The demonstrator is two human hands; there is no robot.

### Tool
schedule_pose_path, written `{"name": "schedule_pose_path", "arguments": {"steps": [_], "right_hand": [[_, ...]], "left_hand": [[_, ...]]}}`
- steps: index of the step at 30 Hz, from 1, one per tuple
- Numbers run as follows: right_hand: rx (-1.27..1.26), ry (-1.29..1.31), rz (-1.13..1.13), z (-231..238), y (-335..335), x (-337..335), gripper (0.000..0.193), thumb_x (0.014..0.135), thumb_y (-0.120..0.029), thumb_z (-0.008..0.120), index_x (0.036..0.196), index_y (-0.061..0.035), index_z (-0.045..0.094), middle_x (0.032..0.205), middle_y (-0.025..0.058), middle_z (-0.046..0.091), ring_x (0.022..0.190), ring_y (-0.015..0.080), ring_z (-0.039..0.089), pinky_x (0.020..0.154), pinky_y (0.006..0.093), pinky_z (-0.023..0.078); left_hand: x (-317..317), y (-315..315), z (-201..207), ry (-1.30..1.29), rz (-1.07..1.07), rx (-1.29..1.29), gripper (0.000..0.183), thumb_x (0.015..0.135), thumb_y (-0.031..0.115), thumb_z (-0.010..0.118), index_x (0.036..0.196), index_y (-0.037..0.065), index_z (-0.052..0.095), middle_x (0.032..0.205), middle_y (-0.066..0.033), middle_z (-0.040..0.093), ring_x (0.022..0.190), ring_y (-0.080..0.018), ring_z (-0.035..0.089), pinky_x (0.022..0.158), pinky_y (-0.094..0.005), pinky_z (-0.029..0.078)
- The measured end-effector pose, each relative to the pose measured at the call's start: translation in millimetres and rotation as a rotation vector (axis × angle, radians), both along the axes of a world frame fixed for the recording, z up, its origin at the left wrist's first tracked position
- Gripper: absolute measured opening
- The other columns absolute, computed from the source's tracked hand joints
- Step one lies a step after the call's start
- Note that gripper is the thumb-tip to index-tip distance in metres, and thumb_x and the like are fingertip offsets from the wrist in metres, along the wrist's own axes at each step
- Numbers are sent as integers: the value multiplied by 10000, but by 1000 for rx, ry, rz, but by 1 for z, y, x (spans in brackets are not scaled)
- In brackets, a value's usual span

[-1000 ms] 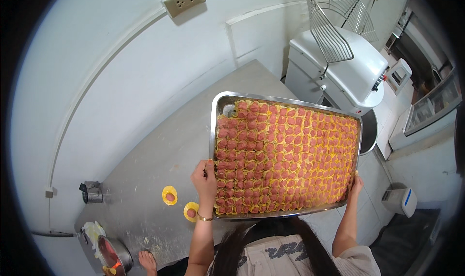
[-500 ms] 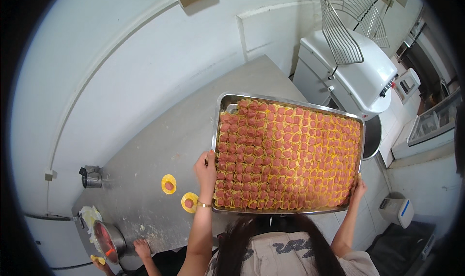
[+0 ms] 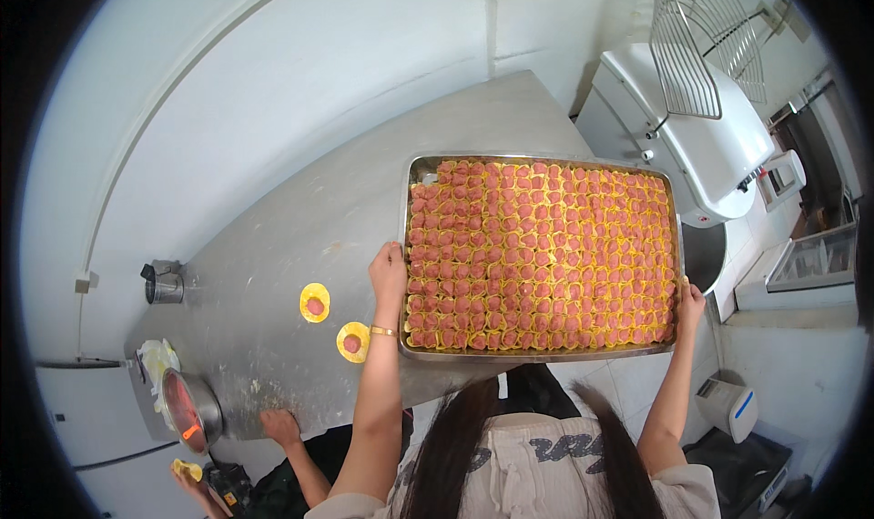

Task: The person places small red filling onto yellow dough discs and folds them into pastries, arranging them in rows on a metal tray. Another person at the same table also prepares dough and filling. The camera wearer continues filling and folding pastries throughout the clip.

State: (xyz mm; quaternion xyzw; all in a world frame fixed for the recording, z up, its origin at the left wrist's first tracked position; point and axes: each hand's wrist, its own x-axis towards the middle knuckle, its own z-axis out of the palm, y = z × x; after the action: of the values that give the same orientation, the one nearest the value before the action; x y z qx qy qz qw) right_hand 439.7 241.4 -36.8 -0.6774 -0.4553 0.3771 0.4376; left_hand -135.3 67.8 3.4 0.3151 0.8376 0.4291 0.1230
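A large metal tray (image 3: 537, 354) is held up in front of me, filled with close rows of small open-topped dumplings (image 3: 546, 255) in yellow wrappers with pink meat filling. At its upper left corner a small patch of bare tray shows. My left hand (image 3: 389, 271) is closed on the tray's left edge, with a gold band on that wrist. My right hand (image 3: 690, 305) grips the right edge near the lower corner. On the table left of my left forearm lie two flat yellow wrappers (image 3: 352, 342) with pink filling in their middles.
The tray hangs partly over the steel table (image 3: 273, 246). A co-worker's hand (image 3: 280, 424) rests at the table's near edge; their other hand holds a yellow wrapper (image 3: 188, 469). Nearby stand a bowl of pink filling (image 3: 208, 408) and a metal cup (image 3: 165, 285). A white mixer (image 3: 687, 132) stands right.
The tray, still in both my hands, sits slightly higher in view and more level. The whole view has shifted and turned a little. The co-worker's yellow wrapper shows more fully.
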Motion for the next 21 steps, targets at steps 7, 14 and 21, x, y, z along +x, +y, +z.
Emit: {"name": "schedule_pose_path", "arguments": {"steps": [7, 14, 21], "right_hand": [[159, -912, -90, 25, 6, -47, 264, 867, -208, 622, 1044, -12, 613, 1026, 132, 597, 842, 273, 610, 759, 365, 479], [310, -845, 55, 61, 26, -93, 310, 838, -141, 631, 1133, -57, 580, 1157, 104, 537, 890, 270, 606, 777, 365, 496], [328, -699, 120, 84, 37, -121, 313, 823, -92, 627, 1132, -57, 587, 1152, 97, 539, 882, 237, 611, 782, 353, 501]], "left_hand": [[-28, 36, 24, 599, -168, -52, 123, 820, 132, 609, 885, 71, 693, 1092, -177, 594, 974, -345, 548, 810, -454, 462], [-37, 64, 37, 683, -412, -204, 100, 735, 104, 651, 797, 84, 727, 1266, -91, 543, 1053, -246, 518, 821, -363, 452], [-36, 71, 32, 790, -421, -289, 84, 736, 96, 634, 739, 53, 706, 1293, -12, 532, 1079, -210, 504, 849, -359, 436]]}}
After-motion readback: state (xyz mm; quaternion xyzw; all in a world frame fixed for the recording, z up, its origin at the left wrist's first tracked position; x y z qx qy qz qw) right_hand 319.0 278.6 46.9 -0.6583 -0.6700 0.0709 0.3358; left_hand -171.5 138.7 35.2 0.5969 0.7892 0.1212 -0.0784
